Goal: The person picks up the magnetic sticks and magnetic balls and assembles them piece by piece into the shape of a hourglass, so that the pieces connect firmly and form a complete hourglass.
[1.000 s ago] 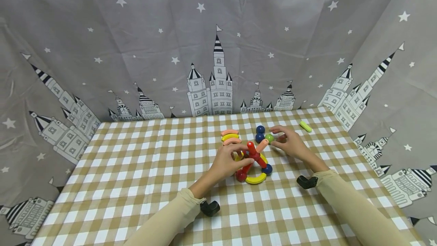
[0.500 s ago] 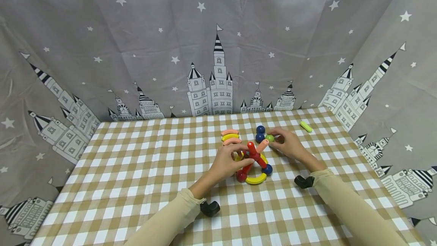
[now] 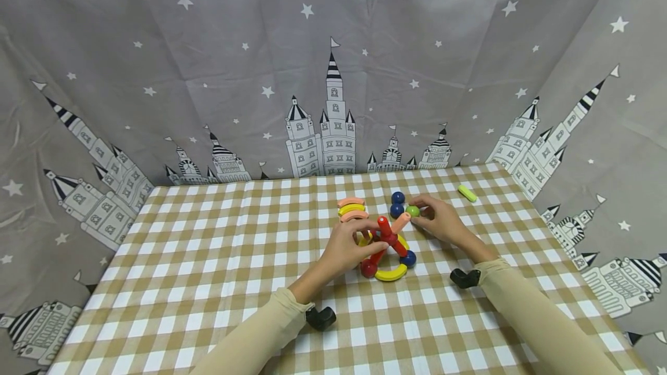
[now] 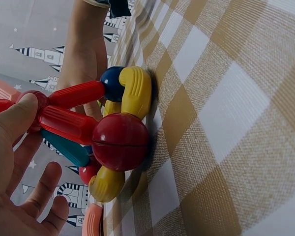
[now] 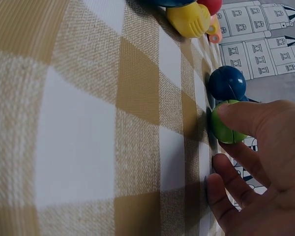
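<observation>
A construction of coloured rods and balls stands on the cloth. Its base has yellow curved rods [image 3: 391, 273], a red ball [image 3: 369, 268] and a blue ball [image 3: 409, 258]. Red rods [image 4: 69, 124] and a teal rod [image 4: 65, 147] slope up to a red top ball [image 3: 389, 238], from which another red rod [image 3: 383, 225] and a salmon rod [image 3: 400, 223] stick up. With thumb and fingers my left hand [image 3: 345, 247] pinches that top ball. My right hand [image 3: 440, 219] pinches a green ball [image 5: 225, 129] resting on the cloth, beside two dark blue balls [image 3: 398, 204].
Behind the construction lie curved rods, two salmon [image 3: 354, 215] and one yellow [image 3: 351, 209]. A light green straight rod [image 3: 466, 192] lies at the far right of the checked tablecloth [image 3: 219, 282]. A grey castle-print curtain [image 3: 224, 62] surrounds the table.
My right hand has moved slightly left, and its thumb and finger have come together on the green ball. My left hand and the construction have stayed in place.
</observation>
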Demonstrator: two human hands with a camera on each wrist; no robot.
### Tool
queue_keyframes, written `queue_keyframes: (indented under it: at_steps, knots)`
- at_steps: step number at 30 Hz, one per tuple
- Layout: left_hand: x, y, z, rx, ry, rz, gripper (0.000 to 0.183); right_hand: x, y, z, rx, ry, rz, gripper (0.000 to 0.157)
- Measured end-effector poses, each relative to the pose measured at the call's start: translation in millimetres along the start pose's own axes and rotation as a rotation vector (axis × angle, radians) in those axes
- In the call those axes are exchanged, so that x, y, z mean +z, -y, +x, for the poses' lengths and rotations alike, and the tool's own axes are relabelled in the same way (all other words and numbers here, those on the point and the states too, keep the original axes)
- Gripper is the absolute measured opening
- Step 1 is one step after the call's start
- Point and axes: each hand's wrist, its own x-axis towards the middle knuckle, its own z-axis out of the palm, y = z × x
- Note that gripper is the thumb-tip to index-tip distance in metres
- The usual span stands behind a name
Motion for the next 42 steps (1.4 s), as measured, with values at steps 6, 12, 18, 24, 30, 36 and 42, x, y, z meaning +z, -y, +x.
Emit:
queue_keyframes:
  at_steps: [6, 12, 18, 24, 30, 36, 42]
  knots:
    - [0.6, -0.1, 0.4, 0.004, 0.003, 0.0, 0.029, -2.3, 0.0, -1.6, -0.011, 0.006, 0.008, 0.035]
    - [0.7, 0.3, 0.4, 0.019, -0.001, 0.017, 0.028, -10.9, 6.8, -6.8, -0.059, 0.05, -0.001, 0.033]
    - [0.6, 1.2, 0.2, 0.014, -0.003, 0.021, 0.028, -27.9, 22.3, -14.6, -0.097, 0.067, -0.029, 0.032]
    - [-0.2, 0.7, 0.0, 0.016, -0.003, 0.022, 0.027, -50.2, 42.3, -21.1, -0.136, 0.031, 0.032, 0.032]
    - [-0.4, 1.0, 0.3, 0.009, -0.002, 0.025, 0.028, -64.1, 60.1, -27.7, -0.121, 0.004, 0.12, 0.034]
    - [-0.8, -0.1, 0.1, 0.016, -0.008, 0.019, 0.027, -63.2, 75.4, -35.1, -0.149, -0.002, 0.226, 0.034]
    - [-0.9, -0.5, 0.0, 0.016, -0.002, 0.028, 0.027, -56.7, 88.2, -41.5, -0.182, 0.017, 0.282, 0.031]
